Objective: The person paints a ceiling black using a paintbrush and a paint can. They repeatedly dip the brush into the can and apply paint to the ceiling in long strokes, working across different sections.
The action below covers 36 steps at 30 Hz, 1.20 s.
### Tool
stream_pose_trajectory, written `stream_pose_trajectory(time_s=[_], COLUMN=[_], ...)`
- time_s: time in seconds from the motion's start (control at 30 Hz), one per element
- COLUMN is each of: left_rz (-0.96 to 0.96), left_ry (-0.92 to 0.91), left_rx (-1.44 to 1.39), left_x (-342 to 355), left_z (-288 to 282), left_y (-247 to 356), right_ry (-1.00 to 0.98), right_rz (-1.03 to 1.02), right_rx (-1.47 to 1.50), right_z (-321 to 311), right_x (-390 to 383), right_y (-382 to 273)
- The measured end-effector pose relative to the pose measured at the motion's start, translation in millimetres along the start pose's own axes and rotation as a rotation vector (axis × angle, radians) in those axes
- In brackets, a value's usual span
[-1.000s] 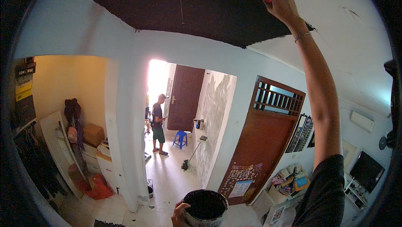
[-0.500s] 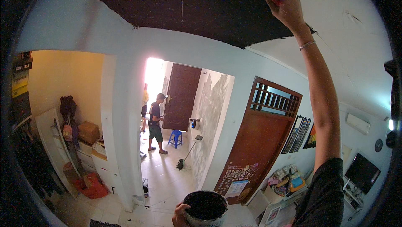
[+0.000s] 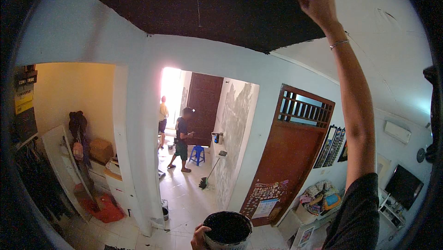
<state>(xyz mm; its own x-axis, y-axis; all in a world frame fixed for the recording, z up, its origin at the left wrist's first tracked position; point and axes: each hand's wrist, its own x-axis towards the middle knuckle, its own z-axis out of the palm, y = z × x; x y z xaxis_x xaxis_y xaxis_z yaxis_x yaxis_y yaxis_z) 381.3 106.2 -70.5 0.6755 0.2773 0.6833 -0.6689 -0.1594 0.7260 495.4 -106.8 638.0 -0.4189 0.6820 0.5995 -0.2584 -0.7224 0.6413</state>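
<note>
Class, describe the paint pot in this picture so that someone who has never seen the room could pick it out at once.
Start at the brown door with a slatted top panel on the right-hand wall, then drop to the bottom edge of the picture just left of it. There the left hand grips a round paint pot. Its dark inside and paint-smeared rim set it apart from the smaller can on the floor tiles.

The pale tiled floor [image 3: 184,204] carried a blue stool [image 3: 197,154], a broom [image 3: 204,183] leaning at the wall, a small bucket [image 3: 164,209] and a red bag [image 3: 107,209].
</note>
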Motion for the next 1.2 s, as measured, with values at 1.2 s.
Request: stream_pose_trajectory(time_s=[1.2], left_rz=[0.033], left_ry=[0.144], left_rx=[-0.056], left_x=[-8], left_z=[-11], left_y=[-9], right_ry=[0.115], right_rz=[-0.1], right_rx=[-0.006], right_z=[30], right_x=[-15], right_y=[-56])
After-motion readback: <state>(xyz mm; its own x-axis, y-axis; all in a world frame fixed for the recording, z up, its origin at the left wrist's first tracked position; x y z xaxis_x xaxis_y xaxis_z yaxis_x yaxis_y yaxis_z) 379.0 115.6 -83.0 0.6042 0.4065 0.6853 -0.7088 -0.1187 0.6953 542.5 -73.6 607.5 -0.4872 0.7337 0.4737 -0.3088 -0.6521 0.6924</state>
